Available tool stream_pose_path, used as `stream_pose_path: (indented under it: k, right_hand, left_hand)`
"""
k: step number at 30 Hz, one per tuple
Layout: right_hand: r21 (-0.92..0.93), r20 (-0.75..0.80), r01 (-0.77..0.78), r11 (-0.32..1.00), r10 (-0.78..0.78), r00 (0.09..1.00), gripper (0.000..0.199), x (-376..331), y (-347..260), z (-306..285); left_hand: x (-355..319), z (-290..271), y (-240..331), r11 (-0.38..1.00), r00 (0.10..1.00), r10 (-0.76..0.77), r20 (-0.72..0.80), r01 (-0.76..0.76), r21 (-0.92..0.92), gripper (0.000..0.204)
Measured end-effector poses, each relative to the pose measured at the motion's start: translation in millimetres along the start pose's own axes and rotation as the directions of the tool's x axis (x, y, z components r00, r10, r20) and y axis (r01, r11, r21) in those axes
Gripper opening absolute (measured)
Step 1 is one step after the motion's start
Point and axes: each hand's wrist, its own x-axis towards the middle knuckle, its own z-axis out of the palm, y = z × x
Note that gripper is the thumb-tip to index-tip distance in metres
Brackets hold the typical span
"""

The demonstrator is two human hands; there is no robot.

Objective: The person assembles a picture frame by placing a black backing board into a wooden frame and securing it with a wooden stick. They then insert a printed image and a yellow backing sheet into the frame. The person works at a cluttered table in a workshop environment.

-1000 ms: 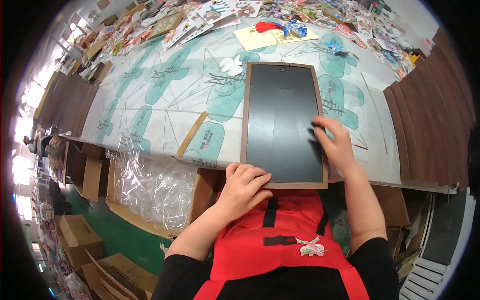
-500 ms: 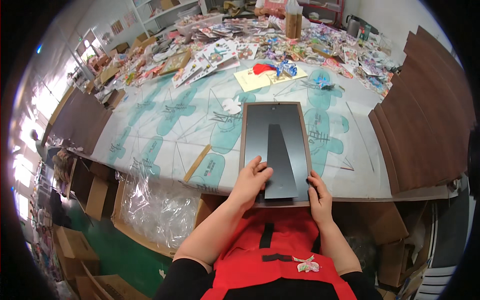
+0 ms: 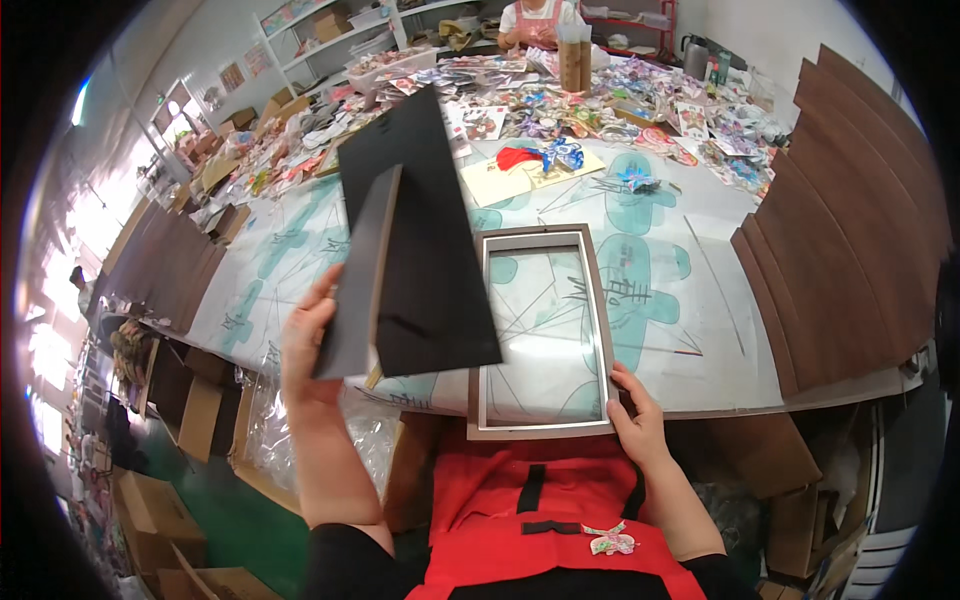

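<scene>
My left hand (image 3: 312,335) grips a black picture frame back (image 3: 430,260) by its fold-out stand (image 3: 357,290), holding it tilted in the air left of the frame. The brown rectangular picture frame (image 3: 602,330) lies at the table's front edge, its inside bare of the back and the table sheet showing through. My right hand (image 3: 637,412) holds the frame's lower right corner, thumb and fingers closed on the rim.
Stacked brown frames (image 3: 850,230) rise at the right, with another stack (image 3: 160,262) at the left. A yellow card (image 3: 482,185) with red and blue pieces lies beyond the frame. Colourful paper cutouts heap at the back, where a person (image 3: 540,22) sits. A box of clear plastic wrap (image 3: 290,430) stands below.
The back has come out of the frame; my left hand has lifted it up and to the left by its stand. My right hand stays at the frame's right side.
</scene>
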Motion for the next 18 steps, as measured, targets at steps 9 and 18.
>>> stream_pose_path:
  k: [9,18]
  right_hand:
    - [-0.127,0.037,-0.15,0.98,0.156,0.987,0.057,18,-27,-6]
    - [-0.36,0.058,-0.118,0.925,0.149,0.987,0.069,42,-17,0]
  left_hand:
    - [50,-175,-66,0.932,0.926,-0.299,-0.231,0.335,0.14,0.039]
    - [149,-63,-131,0.166,0.929,0.132,0.345,-0.364,0.916,0.031]
